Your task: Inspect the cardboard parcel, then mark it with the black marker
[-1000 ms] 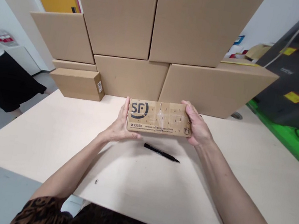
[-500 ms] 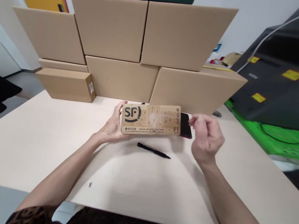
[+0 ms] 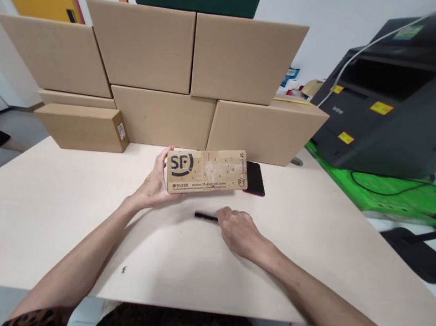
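My left hand (image 3: 154,185) grips the left end of a small brown parcel box (image 3: 208,170) printed with "SF", and holds it tilted just above the pale table (image 3: 42,222). My right hand (image 3: 237,231) lies low on the table in front of the box. Its fingers are curled over a black pen (image 3: 204,216), and only the pen's left end shows. A black phone (image 3: 256,179) lies flat on the table behind the box's right end.
Several large plain cardboard boxes (image 3: 184,67) are stacked like a wall along the table's far edge, with a smaller box (image 3: 81,126) at the left. A dark printer (image 3: 401,105) stands on a green surface (image 3: 398,195) at the right.
My right hand let go of the box's right end, dropped to the table and closed over the pen. The left hand kept the box; the phone came into sight behind it.
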A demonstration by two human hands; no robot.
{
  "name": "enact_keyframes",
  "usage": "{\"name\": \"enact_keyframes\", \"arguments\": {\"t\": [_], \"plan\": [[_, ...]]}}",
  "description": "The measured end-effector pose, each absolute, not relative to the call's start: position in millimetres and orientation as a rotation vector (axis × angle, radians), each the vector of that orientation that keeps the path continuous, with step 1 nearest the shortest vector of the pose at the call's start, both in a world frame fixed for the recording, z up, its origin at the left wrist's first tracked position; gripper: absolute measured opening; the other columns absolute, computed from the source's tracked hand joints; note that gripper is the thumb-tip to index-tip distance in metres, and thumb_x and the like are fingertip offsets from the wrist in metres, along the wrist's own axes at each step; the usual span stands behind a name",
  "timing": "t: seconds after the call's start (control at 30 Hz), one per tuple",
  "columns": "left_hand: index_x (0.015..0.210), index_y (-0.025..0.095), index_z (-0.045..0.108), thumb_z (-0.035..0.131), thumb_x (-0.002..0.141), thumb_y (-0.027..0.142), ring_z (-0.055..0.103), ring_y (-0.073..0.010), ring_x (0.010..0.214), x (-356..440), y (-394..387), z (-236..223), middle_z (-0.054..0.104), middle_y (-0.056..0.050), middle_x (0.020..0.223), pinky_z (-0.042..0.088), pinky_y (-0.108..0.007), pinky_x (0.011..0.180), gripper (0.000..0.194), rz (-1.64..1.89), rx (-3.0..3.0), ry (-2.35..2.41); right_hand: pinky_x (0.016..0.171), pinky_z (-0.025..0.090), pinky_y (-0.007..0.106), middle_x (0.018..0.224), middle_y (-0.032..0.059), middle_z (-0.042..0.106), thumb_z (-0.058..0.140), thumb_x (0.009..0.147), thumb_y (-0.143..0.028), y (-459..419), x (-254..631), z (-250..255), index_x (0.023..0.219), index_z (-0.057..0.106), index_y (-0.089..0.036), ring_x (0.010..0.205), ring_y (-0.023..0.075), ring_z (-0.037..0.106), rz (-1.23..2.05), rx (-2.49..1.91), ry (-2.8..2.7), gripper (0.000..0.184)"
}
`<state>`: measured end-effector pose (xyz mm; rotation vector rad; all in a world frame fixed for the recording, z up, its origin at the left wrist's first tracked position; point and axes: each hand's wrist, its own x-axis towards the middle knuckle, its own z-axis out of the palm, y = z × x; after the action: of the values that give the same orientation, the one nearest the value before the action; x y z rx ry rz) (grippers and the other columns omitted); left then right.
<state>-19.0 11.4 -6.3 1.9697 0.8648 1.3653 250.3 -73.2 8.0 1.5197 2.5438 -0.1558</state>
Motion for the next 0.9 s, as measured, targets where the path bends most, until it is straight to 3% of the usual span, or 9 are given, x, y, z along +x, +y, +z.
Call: {"name": "enact_keyframes", "arguments": {"t": [0.13, 0.23, 0.33, 0.43, 0.6, 0.73, 0.9], "plan": [[0.157, 0.037, 0.035, 0.099, 0.053, 0.03, 0.046, -0.0455, 0.145, -20.2, 10.9, -7.4, 0.045, -0.015, 0.154, 0.044, -0.072, 0.116, 0.122, 1.404, 1.93, 0.84, 0.064, 0.046, 0.034, 0.095, 0.0129, 0.08, 0.055, 0.085, -0.006, -84.5, 271.4, 13.1, 0.116, 0.065, -0.013, 0.075, 0.0266, 0.075, -0.211, 1.638, 2.551, 0.033], [0.156, 0.037, 0.041, 0.1, 0.05, 0.028, 0.046, -0.0468, 0.144, -22.0, 10.8, -7.1, 0.045, -0.015, 0.156, 0.044, -0.072, 0.116, 0.121, 1.415, 1.905, 0.848, 0.056, 0.046, 0.032, 0.071, 0.0019, 0.07, 0.058, 0.092, -0.022, -93.8, 291.6, 19.0, 0.097, 0.064, -0.021, 0.058, 0.0197, 0.064, -0.548, 1.919, 2.901, 0.008], [0.156, 0.035, 0.042, 0.101, 0.048, 0.027, 0.046, -0.0465, 0.145, -23.8, 11.8, -6.1, 0.046, -0.015, 0.155, 0.043, -0.071, 0.118, 0.123, 1.388, 1.896, 0.881, 0.051, 0.047, 0.03, 0.073, 0.0, 0.069, 0.064, 0.097, -0.038, -93.2, 302.2, 24.6, 0.092, 0.07, -0.024, 0.055, 0.0154, 0.059, -0.988, 2.24, 3.36, 0.016], [0.157, 0.033, 0.039, 0.102, 0.044, 0.026, 0.047, -0.0464, 0.143, -24.4, 13.1, -4.1, 0.044, -0.017, 0.156, 0.044, -0.07, 0.117, 0.129, 1.35, 1.896, 0.897, 0.051, 0.051, 0.03, 0.08, -0.0001, 0.073, 0.071, 0.096, -0.039, -81.7, 298.6, 28.7, 0.102, 0.077, -0.026, 0.056, 0.0142, 0.061, -1.159, 2.426, 3.523, 0.015], [0.158, 0.038, 0.036, 0.102, 0.048, 0.03, 0.051, -0.0432, 0.141, -22.8, 9.9, 4.4, 0.045, -0.014, 0.153, 0.053, -0.065, 0.11, 0.128, 1.299, 1.845, 0.888, 0.053, 0.054, 0.029, 0.08, -0.0002, 0.075, 0.076, 0.091, -0.032, -61.7, 279.5, 37.1, 0.092, 0.077, -0.025, 0.058, 0.0136, 0.066, -0.801, 2.574, 3.727, 0.008], [0.157, 0.041, 0.037, 0.103, 0.051, 0.031, 0.054, -0.0404, 0.138, -21.0, 5.3, 11.6, 0.052, -0.01, 0.146, 0.055, -0.062, 0.109, 0.126, 1.258, 1.836, 0.945, 0.055, 0.054, 0.027, 0.079, 0.0006, 0.077, 0.072, 0.089, -0.025, -53.9, 268.5, 42.2, 0.087, 0.075, -0.023, 0.058, 0.0125, 0.066, -0.402, 2.411, 3.816, 0.004], [0.157, 0.043, 0.035, 0.102, 0.051, 0.03, 0.054, -0.04, 0.138, -23.5, 7.4, 8.7, 0.051, -0.009, 0.145, 0.054, -0.062, 0.11, 0.126, 1.265, 1.909, 0.967, 0.052, 0.049, 0.025, 0.072, -0.0017, 0.072, 0.069, 0.091, -0.023, -54.3, 275.9, 44.2, 0.083, 0.072, -0.023, 0.056, 0.0116, 0.06, -0.5, 2.336, 3.742, 0.008]]}}
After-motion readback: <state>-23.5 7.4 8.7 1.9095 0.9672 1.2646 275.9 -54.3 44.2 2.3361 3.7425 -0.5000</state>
